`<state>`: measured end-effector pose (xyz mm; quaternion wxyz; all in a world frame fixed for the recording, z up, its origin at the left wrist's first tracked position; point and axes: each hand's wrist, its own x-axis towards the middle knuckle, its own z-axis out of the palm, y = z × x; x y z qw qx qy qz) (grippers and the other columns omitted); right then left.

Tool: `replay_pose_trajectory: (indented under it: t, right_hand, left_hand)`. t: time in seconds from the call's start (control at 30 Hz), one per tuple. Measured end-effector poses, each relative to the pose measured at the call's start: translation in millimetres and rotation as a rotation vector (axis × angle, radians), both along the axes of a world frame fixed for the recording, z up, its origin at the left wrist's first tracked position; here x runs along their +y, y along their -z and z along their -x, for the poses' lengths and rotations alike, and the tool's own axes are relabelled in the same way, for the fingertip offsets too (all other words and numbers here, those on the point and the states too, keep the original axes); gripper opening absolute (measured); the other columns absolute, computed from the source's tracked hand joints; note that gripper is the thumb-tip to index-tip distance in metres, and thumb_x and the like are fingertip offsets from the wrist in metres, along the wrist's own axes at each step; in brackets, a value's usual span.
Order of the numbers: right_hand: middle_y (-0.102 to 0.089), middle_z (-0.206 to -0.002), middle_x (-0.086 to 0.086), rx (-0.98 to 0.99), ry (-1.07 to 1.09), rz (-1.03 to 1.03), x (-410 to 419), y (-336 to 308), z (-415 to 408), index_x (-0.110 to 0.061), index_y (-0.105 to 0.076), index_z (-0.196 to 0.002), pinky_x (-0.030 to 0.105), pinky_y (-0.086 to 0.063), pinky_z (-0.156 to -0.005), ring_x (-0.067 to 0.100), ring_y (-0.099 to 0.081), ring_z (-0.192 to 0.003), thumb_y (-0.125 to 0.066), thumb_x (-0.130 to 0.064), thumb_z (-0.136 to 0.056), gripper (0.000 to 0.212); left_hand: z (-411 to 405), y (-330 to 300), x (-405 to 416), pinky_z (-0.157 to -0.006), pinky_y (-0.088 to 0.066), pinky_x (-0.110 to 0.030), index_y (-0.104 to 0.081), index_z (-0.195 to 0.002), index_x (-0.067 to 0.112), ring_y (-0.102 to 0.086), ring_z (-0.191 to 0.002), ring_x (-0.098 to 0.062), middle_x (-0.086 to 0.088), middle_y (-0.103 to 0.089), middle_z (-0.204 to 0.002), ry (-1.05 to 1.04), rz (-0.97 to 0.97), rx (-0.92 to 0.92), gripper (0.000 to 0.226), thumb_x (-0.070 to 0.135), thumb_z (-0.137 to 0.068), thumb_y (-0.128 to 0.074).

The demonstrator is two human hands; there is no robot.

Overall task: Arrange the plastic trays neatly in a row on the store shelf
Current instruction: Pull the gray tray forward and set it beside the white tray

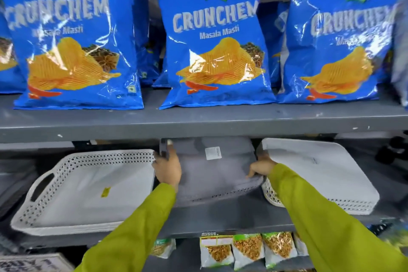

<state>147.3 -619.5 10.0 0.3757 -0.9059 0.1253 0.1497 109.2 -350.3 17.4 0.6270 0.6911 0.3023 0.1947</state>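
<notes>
Store aisle, grey metal shelving. Upper shelf point(198, 121): blue Crunchem chip bags point(215, 44) standing upright in a row along the front, more bags behind them. Middle shelf point(220, 216), same grey metal, carries the trays. Below it, small snack packets point(247, 249) with green tops, standing side by side.

Both arms reach forward in yellow-green sleeves point(136, 223). Left hand point(167, 168) grips the left edge of the grey tray point(212, 174), fingers wrapped over its rim. Right hand point(261, 166) clamps the tray's right front corner, fingers curled over the edge.

Grey tray sits in the middle of the shelf, upside down and tilted, a white sticker on its flat base, perforated sides. White tray on the left point(72, 187): upright, perforated walls, cut-out handle slot, yellow sticker inside, just beside the left hand. White tray on the right point(313, 172): inverted, smooth base up, perforated rim, just beside the grey one.
</notes>
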Motion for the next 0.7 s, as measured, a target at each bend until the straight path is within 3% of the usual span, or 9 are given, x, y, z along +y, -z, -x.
replay_pose_trajectory:
  t: [0.1,0.2,0.27,0.33,0.4,0.47,0.57,0.63,0.7]
  right_hand:
    - [-0.057,-0.08,0.011,-0.216,0.174,-0.48,-1,-2,0,-0.009,-0.051,-0.105,0.02,-0.041,-0.04,0.027,-0.052,-0.066,-0.053,0.0,-0.037,0.068]
    - [-0.052,-0.071,0.008,-0.18,0.371,-1.009,-1,-19,12,-0.016,-0.053,-0.072,0.021,-0.037,-0.054,0.017,-0.048,-0.065,-0.05,-0.009,-0.071,0.007]
    - [-0.064,-0.079,0.008,-0.09,0.436,-1.11,-11,-15,18,-0.021,-0.062,-0.073,0.026,-0.042,-0.065,0.019,-0.059,-0.07,-0.036,-0.033,-0.092,0.034]
    - [-0.076,-0.083,0.011,-0.029,0.397,-1.194,-14,-10,28,-0.017,-0.073,-0.087,0.033,-0.055,-0.066,0.026,-0.071,-0.071,-0.04,-0.058,-0.089,0.053]
    - [-0.077,-0.077,0.011,-0.012,0.348,-1.138,-9,-6,39,-0.013,-0.073,-0.094,0.031,-0.058,-0.053,0.025,-0.073,-0.065,-0.042,-0.055,-0.091,0.053]
    - [-0.076,-0.069,0.009,-0.03,0.355,-0.915,-4,3,39,-0.007,-0.066,-0.107,0.025,-0.055,-0.048,0.024,-0.072,-0.061,-0.048,-0.026,-0.095,0.029]
    - [-0.069,-0.103,0.023,-0.165,0.317,-0.546,-1,23,32,0.005,-0.061,-0.118,0.035,-0.053,-0.074,0.032,-0.064,-0.098,-0.047,0.009,-0.088,0.032]
    - [-0.065,-0.109,0.022,-0.266,0.25,-0.342,-2,39,29,-0.017,-0.067,-0.105,0.04,-0.046,-0.087,0.032,-0.059,-0.107,-0.046,0.005,-0.087,0.035]
    - [-0.066,-0.103,0.011,-0.341,0.193,-0.096,-1,42,33,-0.026,-0.066,-0.11,0.034,-0.044,-0.082,0.028,-0.06,-0.1,-0.05,0.0,-0.082,0.041]
  left_hand:
    - [17,-14,3,-0.111,-0.032,-0.025,-0.035,-0.146,0.013,-0.043,-0.136,-0.023,-0.008,-0.044,-0.149,-0.004,0.138,-0.395,0.055,0.043,-0.099,-0.037]
    - [22,-17,21,-0.112,-0.036,-0.032,-0.039,-0.145,0.018,-0.049,-0.131,-0.017,-0.003,-0.05,-0.144,0.06,0.421,-0.495,0.063,0.056,-0.096,-0.029]
    - [30,-17,32,-0.096,-0.051,-0.025,-0.053,-0.134,0.018,-0.062,-0.113,-0.013,-0.001,-0.066,-0.124,0.109,0.482,-0.437,0.063,0.059,-0.096,-0.023]
    - [41,-10,42,-0.082,-0.059,-0.027,-0.066,-0.113,0.017,-0.071,-0.093,-0.01,0.003,-0.076,-0.101,0.231,0.491,-0.328,0.064,0.064,-0.093,-0.028]
    - [50,1,53,-0.088,-0.056,-0.039,-0.069,-0.105,0.008,-0.071,-0.094,-0.021,-0.01,-0.077,-0.102,0.293,0.404,-0.141,0.054,0.056,-0.091,-0.047]
    - [51,18,63,-0.098,-0.05,-0.045,-0.062,-0.115,0.008,-0.065,-0.105,-0.03,-0.022,-0.068,-0.117,0.299,0.271,-0.004,0.033,0.027,-0.088,-0.06]
    - [57,21,65,-0.102,-0.049,-0.048,-0.054,-0.129,0.018,-0.062,-0.112,-0.034,-0.015,-0.066,-0.122,0.403,-0.006,0.124,0.053,0.003,-0.078,-0.049]
    - [62,14,58,-0.1,-0.049,-0.043,-0.05,-0.132,0.011,-0.06,-0.112,-0.036,-0.016,-0.064,-0.121,0.437,-0.193,0.159,0.055,-0.003,-0.079,-0.049]
    - [67,11,52,-0.107,-0.043,-0.043,-0.039,-0.141,0.005,-0.051,-0.124,-0.038,-0.019,-0.053,-0.134,0.448,-0.301,0.163,0.065,0.0,-0.079,-0.056]
